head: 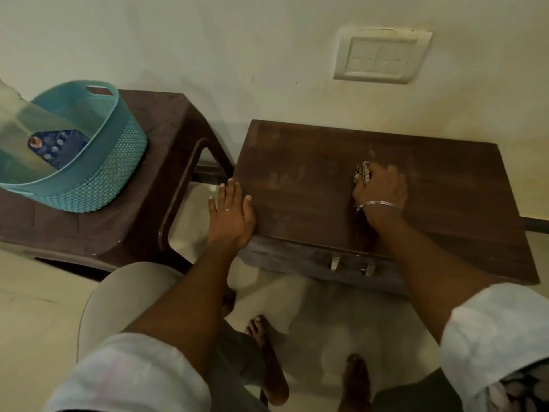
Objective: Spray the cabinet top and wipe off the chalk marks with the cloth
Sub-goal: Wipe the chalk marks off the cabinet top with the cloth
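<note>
One teal basket (116, 165) holds perhaps a packet (56, 147); right grip (381, 190) clutches cloth (363, 172), left grip (231, 214) spread.

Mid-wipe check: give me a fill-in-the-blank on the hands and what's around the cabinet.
1. The right hand grips the ____ on the cabinet top.
2. The left hand, fingers straight, rests at the cabinet top's ____ edge.
3. On the brown stool beside the cabinet stands a teal ____.
4. A white ____ plate is set in the wall above the cabinet.
Missing words: cloth; left; basket; switch.
</note>
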### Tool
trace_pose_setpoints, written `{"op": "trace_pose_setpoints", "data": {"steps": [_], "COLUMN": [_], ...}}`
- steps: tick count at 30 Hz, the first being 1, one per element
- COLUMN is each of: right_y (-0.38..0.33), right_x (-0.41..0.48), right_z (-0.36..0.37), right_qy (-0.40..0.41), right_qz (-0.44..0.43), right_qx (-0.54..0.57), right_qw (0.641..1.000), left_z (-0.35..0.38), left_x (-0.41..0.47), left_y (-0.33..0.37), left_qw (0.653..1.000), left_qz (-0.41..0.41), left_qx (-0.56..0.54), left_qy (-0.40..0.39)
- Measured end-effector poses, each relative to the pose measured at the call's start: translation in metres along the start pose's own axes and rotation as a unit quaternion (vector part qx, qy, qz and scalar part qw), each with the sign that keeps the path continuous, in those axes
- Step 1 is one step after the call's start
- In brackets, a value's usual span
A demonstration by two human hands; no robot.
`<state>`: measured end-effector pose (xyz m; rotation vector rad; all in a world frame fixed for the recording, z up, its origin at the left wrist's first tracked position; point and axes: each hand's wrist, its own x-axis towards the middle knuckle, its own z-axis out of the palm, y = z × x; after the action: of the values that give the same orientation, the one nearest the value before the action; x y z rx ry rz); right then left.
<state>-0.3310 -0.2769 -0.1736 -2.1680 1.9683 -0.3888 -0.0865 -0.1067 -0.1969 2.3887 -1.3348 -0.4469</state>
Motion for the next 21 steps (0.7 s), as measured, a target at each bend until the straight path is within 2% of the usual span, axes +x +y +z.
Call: {"op": "trace_pose_setpoints", "data": {"steps": [3, 8, 11, 12, 14, 16, 17, 19, 21], "right_y": [-0.047, -0.139, -0.160, -0.162, -0.160, -0.149, -0.141, -0.122, -0.098], "right_x": [0.000, -0.049, -0.102, -0.115, -0.132, -0.141, -0.145, -0.150, -0.151], "right_z": [0.013, 0.033, 0.043, 0.045, 0.046, 0.042, 0.039, 0.034, 0.028], "right_qy": [-0.040, -0.098, -0.101, -0.104, -0.103, -0.093, -0.087, -0.060, -0.041], "right_qz": [-0.037, -0.160, -0.220, -0.226, -0.227, -0.226, -0.223, -0.208, -0.190], "right_qx": [0.002, 0.031, 0.062, 0.072, 0.079, 0.082, 0.085, 0.080, 0.047], "right_qw": [0.999, 0.982, 0.968, 0.966, 0.965, 0.966, 0.967, 0.973, 0.980], "left_z": [-0.001, -0.001, -0.005, -0.004, 0.000, 0.004, 0.009, 0.016, 0.022], "left_x": [0.008, 0.020, 0.020, 0.018, 0.013, 0.005, 0.001, -0.012, -0.024], "left_y": [0.001, 0.007, 0.002, 0.002, 0.003, 0.007, 0.007, 0.009, 0.018], "left_qw": [0.999, 0.986, 0.937, 0.927, 0.944, 0.985, 0.995, 0.999, 0.999], "left_qz": [-0.008, -0.063, -0.139, -0.149, -0.118, -0.050, -0.026, 0.008, 0.033], "left_qx": [-0.042, -0.154, -0.318, -0.342, -0.307, -0.163, -0.095, -0.031, -0.026], "left_qy": [-0.006, 0.006, 0.028, 0.039, 0.039, 0.024, 0.018, 0.010, 0.005]}}
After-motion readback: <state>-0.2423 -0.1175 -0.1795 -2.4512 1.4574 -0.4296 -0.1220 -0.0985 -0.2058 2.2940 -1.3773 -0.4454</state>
